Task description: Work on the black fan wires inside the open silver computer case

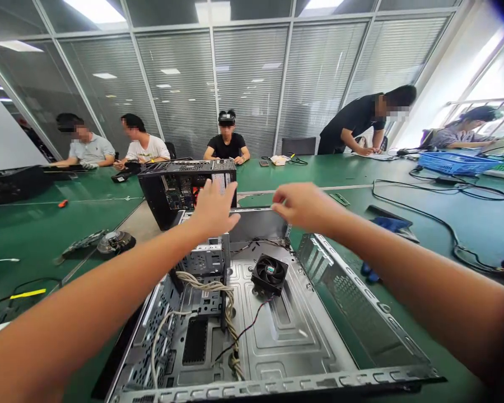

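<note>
Near the metal case's (277, 386) far edge, the left hand (213, 208) spreads empty. The right hand (303, 206) curls, contents unclear

Glass partition (252, 28) behind a green table (340, 173)

Blinds (252, 84) hang across the partition past the table's far edge, where a dark chair (298, 146) stands. Light panels (96, 10) shine in the glass; rightward along that edge, a window (492, 70) glows.
</note>
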The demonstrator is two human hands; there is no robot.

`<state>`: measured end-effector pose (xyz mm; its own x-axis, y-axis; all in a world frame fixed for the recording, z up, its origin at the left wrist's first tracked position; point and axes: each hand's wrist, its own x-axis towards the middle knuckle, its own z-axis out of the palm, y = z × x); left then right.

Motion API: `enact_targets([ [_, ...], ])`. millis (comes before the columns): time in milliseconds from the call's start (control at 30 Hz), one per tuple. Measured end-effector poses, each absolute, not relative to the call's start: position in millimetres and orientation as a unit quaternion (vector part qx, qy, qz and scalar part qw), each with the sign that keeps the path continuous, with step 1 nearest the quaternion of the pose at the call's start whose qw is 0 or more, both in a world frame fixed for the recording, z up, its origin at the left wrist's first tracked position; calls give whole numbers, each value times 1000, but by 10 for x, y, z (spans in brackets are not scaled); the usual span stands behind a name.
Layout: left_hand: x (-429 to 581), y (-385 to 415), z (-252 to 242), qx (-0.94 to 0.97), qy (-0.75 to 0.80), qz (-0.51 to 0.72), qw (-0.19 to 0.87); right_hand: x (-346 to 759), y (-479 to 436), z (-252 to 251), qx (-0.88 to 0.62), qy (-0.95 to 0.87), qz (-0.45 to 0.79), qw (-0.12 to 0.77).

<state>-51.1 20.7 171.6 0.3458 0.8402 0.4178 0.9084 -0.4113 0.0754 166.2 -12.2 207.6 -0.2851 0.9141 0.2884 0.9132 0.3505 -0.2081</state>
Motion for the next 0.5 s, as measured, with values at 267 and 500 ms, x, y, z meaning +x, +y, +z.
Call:
enact_targets([
  [267,-432,141,1337,-856,-511,-27,71,1552,750,1111,-557,-817,72,-135],
  [500,-468,151,1344,-885,-442,-91,113,1688,1111,480,-628,-764,145,-21],
])
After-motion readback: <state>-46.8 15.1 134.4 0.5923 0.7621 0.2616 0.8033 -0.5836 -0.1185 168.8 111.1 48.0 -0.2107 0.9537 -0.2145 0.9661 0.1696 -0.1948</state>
